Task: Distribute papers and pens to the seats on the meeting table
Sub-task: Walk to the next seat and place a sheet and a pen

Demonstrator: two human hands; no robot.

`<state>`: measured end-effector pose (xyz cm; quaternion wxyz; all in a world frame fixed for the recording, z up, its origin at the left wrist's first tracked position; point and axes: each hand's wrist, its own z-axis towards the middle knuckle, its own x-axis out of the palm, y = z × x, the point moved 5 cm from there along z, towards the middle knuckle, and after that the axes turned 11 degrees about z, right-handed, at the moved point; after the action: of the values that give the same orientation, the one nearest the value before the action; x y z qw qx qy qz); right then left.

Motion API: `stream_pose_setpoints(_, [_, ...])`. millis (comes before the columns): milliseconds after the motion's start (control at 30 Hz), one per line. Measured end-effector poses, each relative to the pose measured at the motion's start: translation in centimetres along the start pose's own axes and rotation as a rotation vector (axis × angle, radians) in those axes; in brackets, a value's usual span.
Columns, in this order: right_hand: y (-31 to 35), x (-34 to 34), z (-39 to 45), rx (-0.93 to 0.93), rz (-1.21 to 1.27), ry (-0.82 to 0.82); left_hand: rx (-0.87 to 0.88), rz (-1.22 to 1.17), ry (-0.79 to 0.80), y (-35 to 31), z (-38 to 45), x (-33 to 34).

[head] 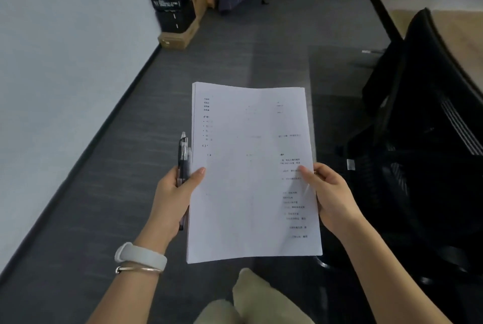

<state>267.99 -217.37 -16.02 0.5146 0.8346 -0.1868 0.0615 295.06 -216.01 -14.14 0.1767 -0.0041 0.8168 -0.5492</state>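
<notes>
My left hand (173, 193) grips the pens (183, 159) and the stack of printed sheets (251, 166) together. My right hand (332, 198) pinches the stack's edge, probably steadying it for dealing. The office chair (423, 140) sits at three o'clock.

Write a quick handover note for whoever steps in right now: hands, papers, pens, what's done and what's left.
Left hand grips the pens and pinches the left edge of the paper stack.
Right hand pinches the stack's right edge.
Everything is held above the grey floor; the meeting table and a black chair are off to the right.
Done: no papers or pens visible on the table yet.
Left: set papers and a pen at each seat.
</notes>
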Motion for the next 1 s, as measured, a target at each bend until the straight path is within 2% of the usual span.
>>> stream_pose_setpoints(233, [6.7,4.1,14.4,-0.010,0.014,-0.097,-0.008,0.019,0.098,-7.6,17.0,3.9])
stream_pose_setpoints(367, [10.7,6.0,24.1,-0.057,0.007,-0.194,0.027,0.029,0.186,-12.0,29.0,7.6])
stream_pose_setpoints(567, [19.2,8.1,35.9,-0.156,0.069,-0.373,0.114,0.051,0.371,-21.9,45.7,15.2])
stream_pose_setpoints(767, [25.8,5.4,42.4,-0.193,0.175,-0.586,0.121,0.097,0.603,-29.4,54.7,25.5])
stream_pose_setpoints(1000, [30.5,-0.7,51.2,-0.240,0.273,-0.788,0.170,0.168,0.777,-35.0,62.5,39.8])
